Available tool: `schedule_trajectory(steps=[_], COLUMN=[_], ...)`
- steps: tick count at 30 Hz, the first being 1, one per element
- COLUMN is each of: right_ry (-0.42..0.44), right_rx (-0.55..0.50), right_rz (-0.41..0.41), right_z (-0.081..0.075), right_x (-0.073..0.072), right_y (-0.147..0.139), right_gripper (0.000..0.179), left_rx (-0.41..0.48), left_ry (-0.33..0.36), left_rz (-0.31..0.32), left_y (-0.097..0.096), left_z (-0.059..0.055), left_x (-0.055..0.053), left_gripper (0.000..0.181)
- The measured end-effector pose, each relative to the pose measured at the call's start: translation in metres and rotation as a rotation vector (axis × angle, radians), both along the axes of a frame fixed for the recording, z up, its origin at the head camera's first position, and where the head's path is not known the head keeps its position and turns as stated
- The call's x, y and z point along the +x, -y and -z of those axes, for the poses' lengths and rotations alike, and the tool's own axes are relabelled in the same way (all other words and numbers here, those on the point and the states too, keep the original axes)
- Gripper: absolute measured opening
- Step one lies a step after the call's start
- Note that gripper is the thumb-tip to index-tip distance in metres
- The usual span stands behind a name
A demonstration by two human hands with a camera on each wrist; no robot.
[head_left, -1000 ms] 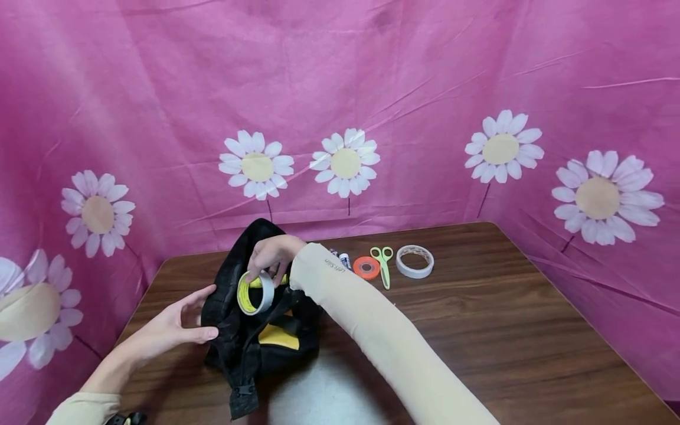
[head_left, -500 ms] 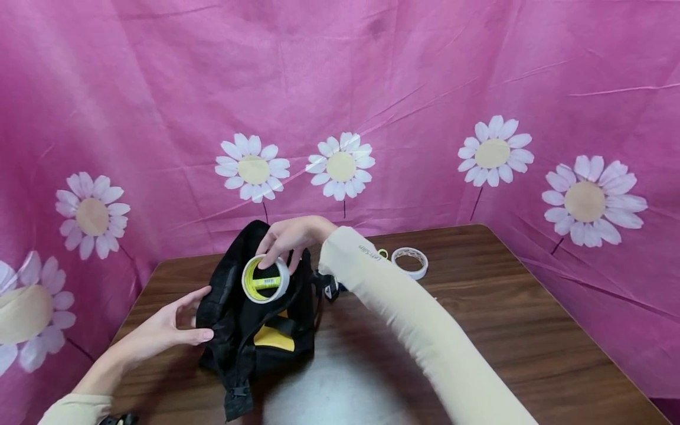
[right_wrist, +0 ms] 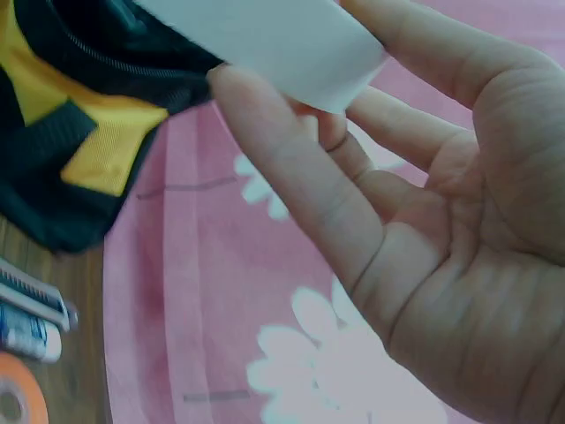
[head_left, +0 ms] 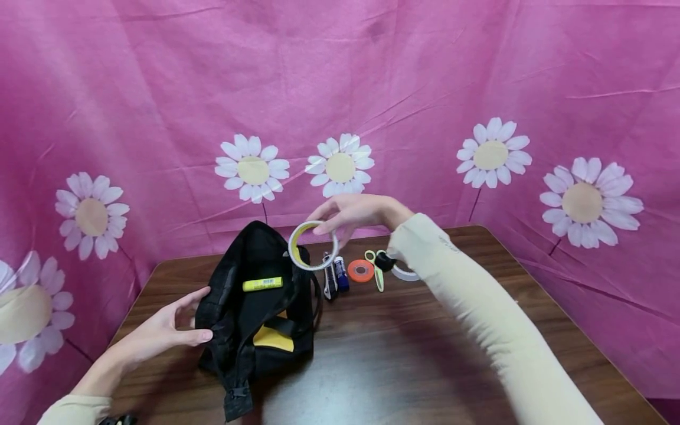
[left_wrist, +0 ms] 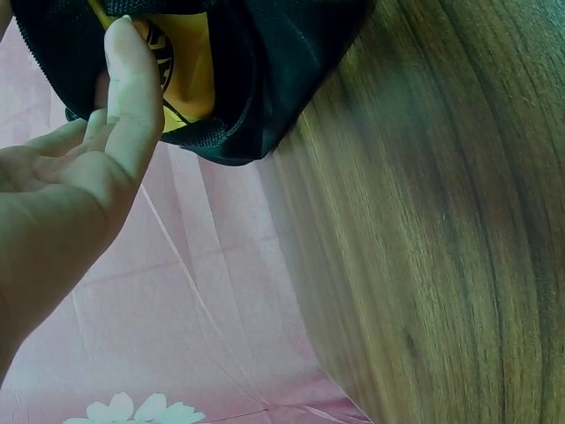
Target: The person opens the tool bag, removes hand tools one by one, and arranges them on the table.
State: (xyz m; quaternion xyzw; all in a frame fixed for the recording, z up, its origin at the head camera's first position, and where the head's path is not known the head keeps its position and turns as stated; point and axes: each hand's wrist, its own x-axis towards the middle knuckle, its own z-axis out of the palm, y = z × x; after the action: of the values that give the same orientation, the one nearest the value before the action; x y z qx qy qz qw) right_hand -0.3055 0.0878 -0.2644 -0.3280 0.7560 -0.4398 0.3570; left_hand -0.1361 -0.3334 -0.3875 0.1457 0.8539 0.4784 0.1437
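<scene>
A black bag [head_left: 220, 295] with yellow panels stands on the table with its top gaping. My left hand [head_left: 161, 327] grips the bag's left rim, and the left wrist view shows a digit [left_wrist: 137, 97] lying against that edge. Inside the bag lies a yellow stick-shaped item [head_left: 262, 284] with a printed label. My right hand [head_left: 353, 212] pinches a white tape roll [head_left: 294, 245] with a yellow inner core. The roll hangs in the air over the bag's right edge. In the right wrist view its pale outer face [right_wrist: 291, 53] sits between thumb and fingers.
Right of the bag, a utility knife [head_left: 330, 281], a glue stick [head_left: 341, 277], an orange tape roll [head_left: 352, 271] and green scissors [head_left: 379, 280] lie in a row on the wooden table [head_left: 451, 342]. Another white tape roll [head_left: 406, 275] is partly behind my right sleeve. A pink flowered curtain [head_left: 414, 88] surrounds the table.
My right hand has lifted the tape roll out of the bag's opening and carried it up and right. The yellow stick now shows fully inside. My left hand keeps its grip on the bag.
</scene>
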Motion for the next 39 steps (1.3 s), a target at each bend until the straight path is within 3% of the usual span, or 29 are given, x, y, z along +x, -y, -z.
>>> schedule_trajectory(steps=[7,16,26,34,39], right_ry=[-0.046,0.048,0.064,0.108,0.136], right_rx=[-0.061,-0.095,-0.096,-0.159,-0.248], right_rz=[0.207,0.386,0.5,0.59,0.665], right_z=[0.001,0.025,0.055,0.084,0.104], right_x=[0.002,0.002,0.0,-0.002,-0.002], right_y=[-0.068,-0.142,-0.192,-0.225,-0.248], right_gripper=[0.045,0.048,0.053,0.045,0.03], left_rx=[0.003,0.02,0.032,0.042,0.064], left_ry=[0.003,0.019,0.022,0.005,0.01], left_rz=[0.004,0.009,0.011,0.009,0.009], left_y=[0.001,0.001,0.002,0.002,0.001], left_z=[0.002,0.002,0.003,0.007,0.007], left_x=[-0.002,-0.002,-0.001,0.001,0.0], left_gripper=[0.084,0.084,0.084,0.083,0.083])
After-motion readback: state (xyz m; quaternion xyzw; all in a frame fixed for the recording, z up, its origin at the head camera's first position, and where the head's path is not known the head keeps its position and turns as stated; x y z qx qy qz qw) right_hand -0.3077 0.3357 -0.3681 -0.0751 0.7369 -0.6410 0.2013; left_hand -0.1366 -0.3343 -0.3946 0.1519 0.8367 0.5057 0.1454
